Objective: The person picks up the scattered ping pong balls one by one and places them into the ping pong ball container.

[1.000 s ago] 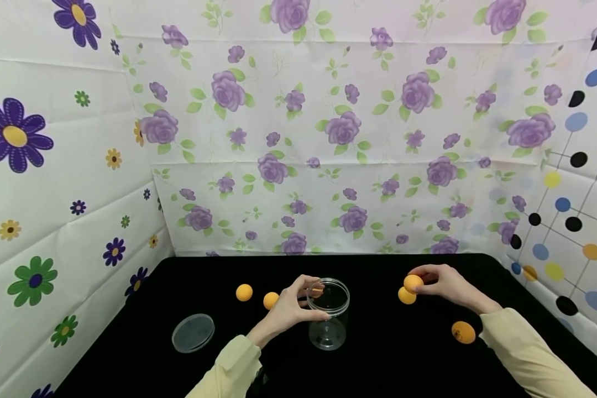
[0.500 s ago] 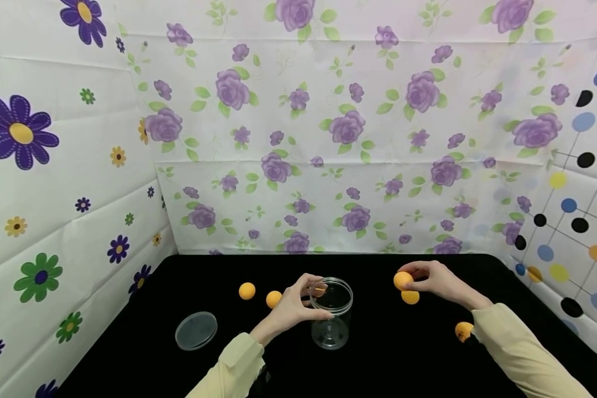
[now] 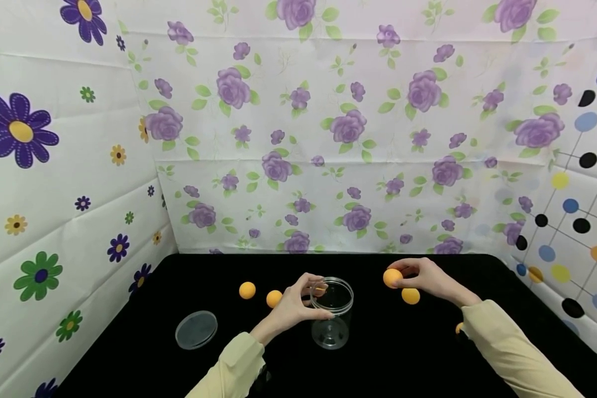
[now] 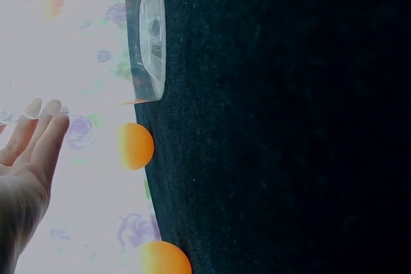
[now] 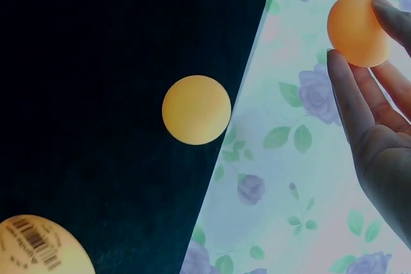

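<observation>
A clear plastic jar (image 3: 330, 333) stands upright without a lid on the black cloth. My left hand (image 3: 293, 305) grips it near the threaded rim, thumb in front and fingers on the far side. To the right, my right hand (image 3: 428, 276) pinches an orange ping-pong ball (image 3: 392, 278) above the table, apart from the jar. The right wrist view shows that ball (image 5: 356, 30) between thumb and fingertips. Below the right hand another ping-pong ball (image 3: 410, 297) lies on the cloth. An orange patch shows among the left fingertips; what it is I cannot tell.
Two ping-pong balls, one farther left (image 3: 247, 290) and one beside the left hand (image 3: 273, 299), lie on the cloth. A clear round lid (image 3: 196, 330) lies front left. A printed ball (image 5: 42, 248) is mostly hidden by the right sleeve in the head view. Patterned sheets (image 3: 298, 138) enclose the table.
My right hand has carried its ball leftward toward the jar, away from the ball on the cloth. The right sleeve now covers most of the printed ball. The left hand keeps its grip.
</observation>
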